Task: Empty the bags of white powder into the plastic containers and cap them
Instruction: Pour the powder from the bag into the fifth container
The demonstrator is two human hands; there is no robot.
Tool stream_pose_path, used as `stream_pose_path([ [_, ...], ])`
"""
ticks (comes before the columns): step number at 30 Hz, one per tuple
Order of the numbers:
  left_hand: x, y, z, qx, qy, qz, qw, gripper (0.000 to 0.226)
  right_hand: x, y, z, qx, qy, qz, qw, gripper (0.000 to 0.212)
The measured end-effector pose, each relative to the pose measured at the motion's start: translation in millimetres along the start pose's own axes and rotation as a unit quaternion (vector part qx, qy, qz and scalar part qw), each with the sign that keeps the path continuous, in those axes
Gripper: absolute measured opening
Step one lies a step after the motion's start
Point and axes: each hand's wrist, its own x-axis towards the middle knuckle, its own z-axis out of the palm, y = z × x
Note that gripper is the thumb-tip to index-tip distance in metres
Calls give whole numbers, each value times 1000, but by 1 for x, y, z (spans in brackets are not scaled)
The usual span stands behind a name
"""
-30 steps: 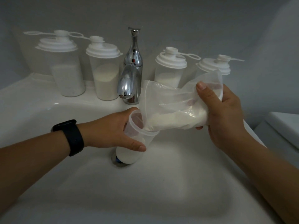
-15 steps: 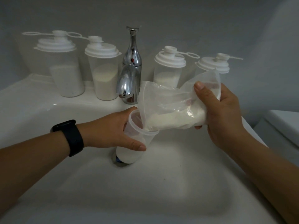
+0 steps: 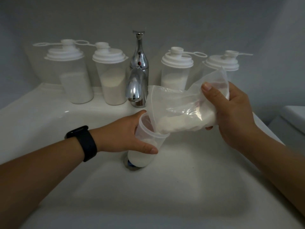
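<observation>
An uncapped clear plastic container (image 3: 143, 158) stands tilted in the sink basin over the drain, its lower part white with powder. My left hand (image 3: 125, 136), a black watch on its wrist, grips the container just below the rim. My right hand (image 3: 229, 113) holds a clear plastic bag (image 3: 178, 111) of white powder tipped to the left. The bag's open mouth sits inside the container's rim and powder lies along the bag's lower side.
Several capped containers with powder stand along the back ledge: two (image 3: 76, 80) (image 3: 112, 78) left of the chrome tap (image 3: 137, 76), two (image 3: 175, 71) (image 3: 222, 63) right of it. The white sink (image 3: 148, 195) fills the foreground. A white fixture (image 3: 295, 118) sits at the right edge.
The powder in the bag has slid a little further toward the container's mouth. Both hands stay almost where they were.
</observation>
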Motion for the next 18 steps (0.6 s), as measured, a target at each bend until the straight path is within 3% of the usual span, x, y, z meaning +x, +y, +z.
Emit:
stream_pose_path([
  [11,1,0,0,-4,-1,4,1000,96,1,3,-1,2,2,-14,1000,18],
  [18,1,-1,0,0,-3,2,1000,97,0,2,-1,1,1,-12,1000,23],
])
